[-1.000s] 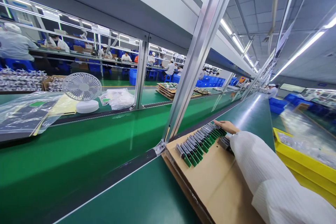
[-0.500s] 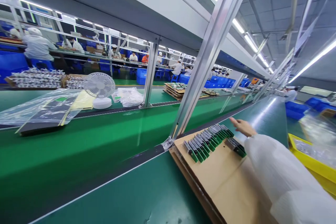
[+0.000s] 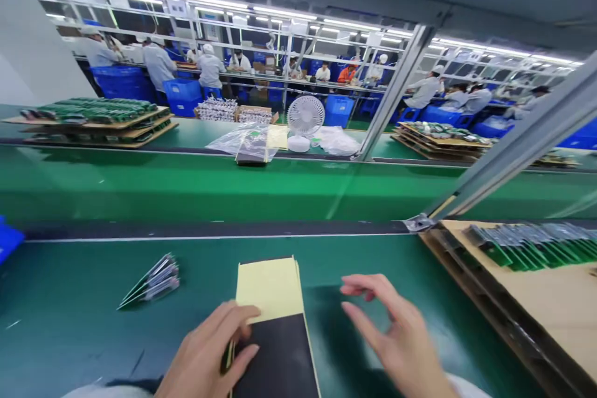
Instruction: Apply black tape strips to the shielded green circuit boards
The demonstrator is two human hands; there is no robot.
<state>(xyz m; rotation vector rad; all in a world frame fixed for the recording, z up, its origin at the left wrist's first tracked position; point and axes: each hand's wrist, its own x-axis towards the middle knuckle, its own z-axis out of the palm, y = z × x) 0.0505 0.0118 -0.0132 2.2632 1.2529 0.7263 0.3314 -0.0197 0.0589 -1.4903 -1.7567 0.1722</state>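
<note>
My left hand [image 3: 209, 354] rests on the left edge of a stack of sheets [image 3: 275, 323], yellow at the far half and black at the near half, lying on the green table. Its thumb and fingers pinch the stack's edge. My right hand [image 3: 396, 336] hovers just right of the stack with fingers spread, holding nothing. A small fan-shaped bundle of thin strips [image 3: 152, 280] lies to the left of the stack.
A cardboard sheet [image 3: 550, 305] at right carries a row of green circuit boards [image 3: 527, 245]. Beyond the green conveyor [image 3: 209, 189] stand a white fan [image 3: 305, 118], plastic bags and stacked board trays [image 3: 93, 118]. A slanted metal post [image 3: 508, 155] crosses at right. Workers sit at the back.
The view has swung left from the cardboard sheet to the table in front. My right hand has left the circuit boards and come back beside the stack; my left hand is now in view.
</note>
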